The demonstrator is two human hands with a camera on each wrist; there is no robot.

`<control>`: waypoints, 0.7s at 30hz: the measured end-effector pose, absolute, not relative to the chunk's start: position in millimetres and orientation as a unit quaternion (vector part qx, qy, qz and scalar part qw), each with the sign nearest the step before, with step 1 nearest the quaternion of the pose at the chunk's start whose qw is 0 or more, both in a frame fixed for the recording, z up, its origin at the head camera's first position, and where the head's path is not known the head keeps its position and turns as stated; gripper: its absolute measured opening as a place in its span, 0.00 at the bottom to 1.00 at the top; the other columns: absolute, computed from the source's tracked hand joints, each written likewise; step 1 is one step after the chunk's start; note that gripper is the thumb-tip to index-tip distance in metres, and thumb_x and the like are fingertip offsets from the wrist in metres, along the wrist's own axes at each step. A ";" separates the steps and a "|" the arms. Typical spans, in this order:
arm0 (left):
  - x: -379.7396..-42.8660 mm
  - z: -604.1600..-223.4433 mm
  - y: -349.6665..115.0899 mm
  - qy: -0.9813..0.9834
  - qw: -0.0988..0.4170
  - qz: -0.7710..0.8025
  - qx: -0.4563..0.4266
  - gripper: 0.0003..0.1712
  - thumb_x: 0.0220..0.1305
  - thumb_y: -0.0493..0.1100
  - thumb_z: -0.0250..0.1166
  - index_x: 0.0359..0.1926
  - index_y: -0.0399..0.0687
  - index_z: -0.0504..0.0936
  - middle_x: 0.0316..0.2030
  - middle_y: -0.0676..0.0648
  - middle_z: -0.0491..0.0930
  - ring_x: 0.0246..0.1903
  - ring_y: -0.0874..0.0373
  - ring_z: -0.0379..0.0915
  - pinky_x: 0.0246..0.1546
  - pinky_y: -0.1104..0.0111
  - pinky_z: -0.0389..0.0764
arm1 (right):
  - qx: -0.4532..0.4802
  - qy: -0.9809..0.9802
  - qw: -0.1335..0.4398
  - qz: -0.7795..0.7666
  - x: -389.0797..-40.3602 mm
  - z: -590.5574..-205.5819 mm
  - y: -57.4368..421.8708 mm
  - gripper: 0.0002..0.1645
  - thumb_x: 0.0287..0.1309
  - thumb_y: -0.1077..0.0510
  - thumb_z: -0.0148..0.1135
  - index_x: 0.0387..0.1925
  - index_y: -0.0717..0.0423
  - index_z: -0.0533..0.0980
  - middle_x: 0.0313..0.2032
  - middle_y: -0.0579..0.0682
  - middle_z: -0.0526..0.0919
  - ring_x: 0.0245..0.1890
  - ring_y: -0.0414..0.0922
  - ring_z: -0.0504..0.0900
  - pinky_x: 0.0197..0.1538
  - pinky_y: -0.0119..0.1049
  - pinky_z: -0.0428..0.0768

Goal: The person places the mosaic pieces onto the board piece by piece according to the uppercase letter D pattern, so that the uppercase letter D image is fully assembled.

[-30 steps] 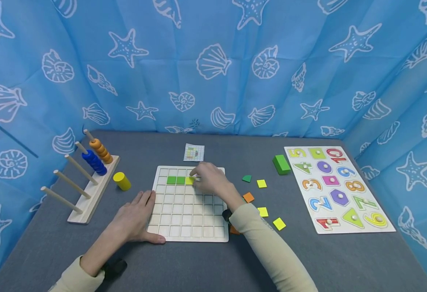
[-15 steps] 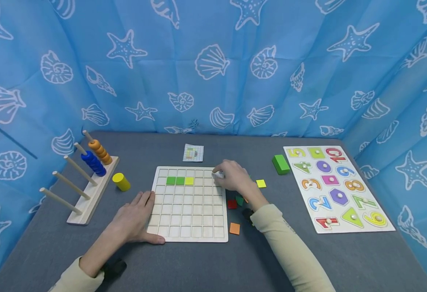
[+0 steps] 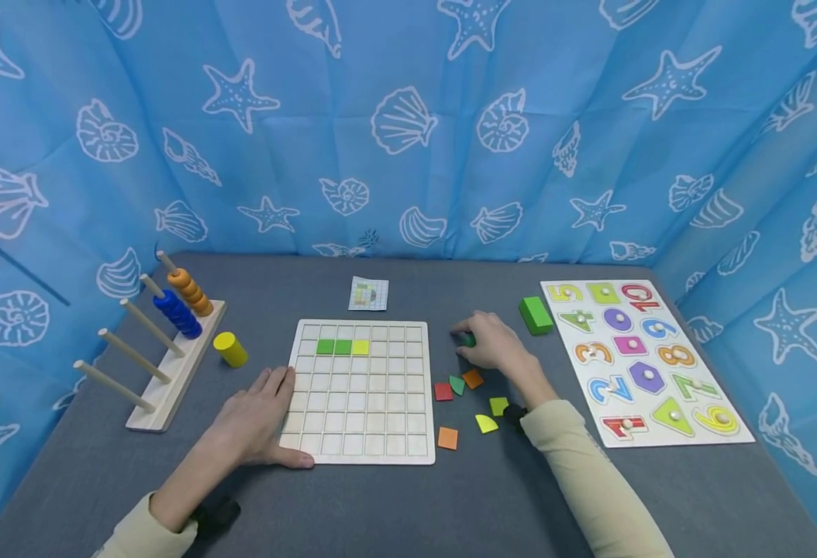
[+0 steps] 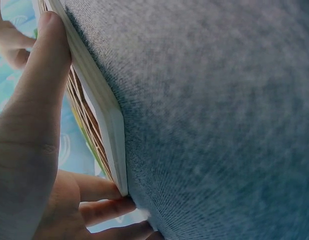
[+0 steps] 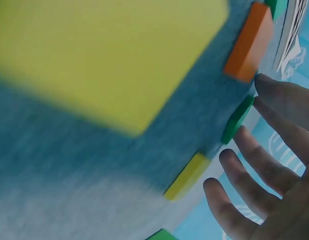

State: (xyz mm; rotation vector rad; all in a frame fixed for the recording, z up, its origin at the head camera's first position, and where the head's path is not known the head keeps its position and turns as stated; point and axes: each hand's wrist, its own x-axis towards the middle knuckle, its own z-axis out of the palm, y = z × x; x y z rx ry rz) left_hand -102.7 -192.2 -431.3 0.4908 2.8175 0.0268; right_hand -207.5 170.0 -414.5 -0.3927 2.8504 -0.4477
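Observation:
A pale wooden grid board lies on the grey table, with two green squares and a yellow square side by side in an upper row. Along its left side rests my left hand, fingers straight and thumb against the lower left corner. Right of the board, my right hand reaches down over a dark green piece, partly covered by the fingers. In the right wrist view the fingertips are at that green piece, loosely spread; a firm pinch is not visible.
Near the board's right edge lie a red square, a green quarter piece, orange squares and yellow pieces. Around stand a pattern card, green block, number puzzle, yellow cylinder and peg stand.
My right hand has left the yellow square on the board and moved right, off the board, to the dark green piece. My left hand has stayed in place.

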 end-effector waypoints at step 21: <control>-101.4 -430.0 -191.4 0.976 0.135 0.012 0.171 0.83 0.34 0.86 0.70 0.75 0.28 0.59 0.73 0.27 0.62 0.70 0.27 0.63 0.56 0.36 0.78 | -0.156 0.962 0.117 -0.193 -192.4 -413.3 184.3 0.20 0.59 0.66 0.69 0.54 0.66 0.83 0.22 0.50 0.66 0.26 0.44 0.65 0.31 0.34 0.62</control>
